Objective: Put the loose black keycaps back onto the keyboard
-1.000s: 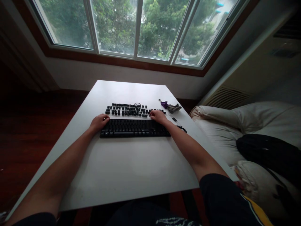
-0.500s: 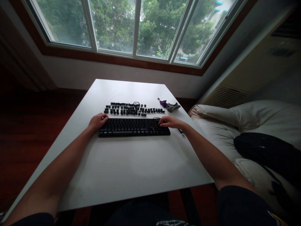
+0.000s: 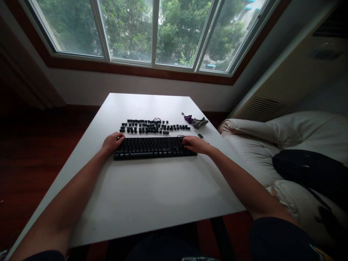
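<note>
A black keyboard (image 3: 152, 148) lies flat across the white table. The front row of keycaps shows clearly, while the upper right part is dark and hard to make out. My left hand (image 3: 112, 141) is closed around the keyboard's left rear corner. Over the keyboard's right side, my right hand (image 3: 193, 143) has its fingers bent down and pressed together on the key area; whatever is between the fingertips is hidden. Behind the keyboard stand several loose black keycaps (image 3: 146, 129) in uneven rows.
A grey cloth (image 3: 199, 123) and a small purple item (image 3: 187, 118) lie at the table's right rear. A small dark object (image 3: 200, 136) sits just beyond my right hand. To the right is a pale sofa (image 3: 252, 136) with a black bag (image 3: 307, 170).
My right hand has turned and moved slightly down over the keyboard's right side, uncovering the small dark object behind it. My left hand stays at the corner.
</note>
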Tool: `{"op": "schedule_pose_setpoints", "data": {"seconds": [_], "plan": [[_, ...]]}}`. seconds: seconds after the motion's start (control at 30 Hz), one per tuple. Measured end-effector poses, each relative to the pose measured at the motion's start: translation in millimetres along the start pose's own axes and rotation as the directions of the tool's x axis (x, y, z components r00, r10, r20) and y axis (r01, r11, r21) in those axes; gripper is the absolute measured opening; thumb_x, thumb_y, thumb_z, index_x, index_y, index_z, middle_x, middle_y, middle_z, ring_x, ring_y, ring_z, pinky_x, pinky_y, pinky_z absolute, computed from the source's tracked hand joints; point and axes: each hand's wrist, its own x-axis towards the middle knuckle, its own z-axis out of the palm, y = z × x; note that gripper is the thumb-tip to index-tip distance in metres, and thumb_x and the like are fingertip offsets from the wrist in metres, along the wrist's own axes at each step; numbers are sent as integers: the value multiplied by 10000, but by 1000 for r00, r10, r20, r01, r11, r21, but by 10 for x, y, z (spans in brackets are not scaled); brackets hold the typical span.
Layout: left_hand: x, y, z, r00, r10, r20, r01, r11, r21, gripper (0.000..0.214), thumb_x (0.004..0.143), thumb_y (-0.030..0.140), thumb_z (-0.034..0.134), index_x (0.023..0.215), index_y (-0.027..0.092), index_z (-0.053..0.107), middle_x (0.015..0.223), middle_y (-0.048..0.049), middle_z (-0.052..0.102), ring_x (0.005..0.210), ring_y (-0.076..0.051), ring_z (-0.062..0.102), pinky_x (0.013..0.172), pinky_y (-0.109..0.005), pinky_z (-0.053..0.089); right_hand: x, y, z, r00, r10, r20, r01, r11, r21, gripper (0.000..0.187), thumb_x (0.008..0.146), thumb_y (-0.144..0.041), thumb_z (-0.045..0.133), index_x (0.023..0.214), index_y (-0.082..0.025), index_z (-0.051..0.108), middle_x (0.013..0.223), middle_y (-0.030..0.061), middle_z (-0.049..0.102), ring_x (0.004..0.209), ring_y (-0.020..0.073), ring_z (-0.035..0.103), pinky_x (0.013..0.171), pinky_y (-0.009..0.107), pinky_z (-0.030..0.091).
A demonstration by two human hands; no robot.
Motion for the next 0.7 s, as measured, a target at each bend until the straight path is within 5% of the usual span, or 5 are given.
{"op": "schedule_pose_setpoints", "data": {"seconds": [0.43, 0.7], "plan": [[52, 56, 33, 999, -51, -10, 51, 998, 21, 331, 921, 455, 464, 962, 238, 712, 1057, -47, 685, 880, -211, 627, 769, -317, 449, -82, 44, 74, 998, 0, -60, 1, 1000, 14, 104, 864, -253, 631, 949, -206, 670, 983, 75, 663, 891, 218, 601, 785, 319, 453], [140, 153, 52, 983, -174, -56, 178, 980, 90, 326, 907, 514, 505, 952, 234, 666, 977, -66, 688, 866, -229, 636, 741, -326, 457, -48, 132, 117, 989, 57, -137, -54, 998, 25, 143, 874, -242, 620, 997, -206, 683, 1027, 97, 655, 973, 248, 590, 867, 370, 471]]}}
